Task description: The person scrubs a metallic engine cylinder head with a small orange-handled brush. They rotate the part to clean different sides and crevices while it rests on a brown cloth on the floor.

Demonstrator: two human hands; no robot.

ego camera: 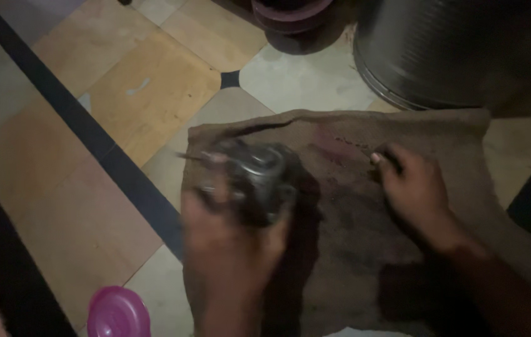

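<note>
A small, rounded grey metal mechanical part (258,181) is held in the left hand (231,240), whose fingers are wrapped around its underside and sides; the part is raised above the left portion of a coarse brown burlap sack (340,249) spread flat on the tiled floor (153,87). The part and hand are blurred, so finer detail of the part cannot be made out. The right hand (412,190) is rested on the sack near its upper middle, fingers curled downward; a small dark item may be pinched at the fingertips, but whether the hand is closed on anything cannot be told. Several hazards are judged likely. The part may be dropped if the one-handed grip slips, and the hard tiles beside the sack offer no cushioning. Small loose pieces may be lost in the weave or in the dim light. The sack may be dragged by the pressing right hand, disturbing whatever lies on it. A pink round plastic lid (117,312) near the lower edge and a large ribbed steel drum (440,50) close behind may be struck by an elbow or a rolling part.
</note>
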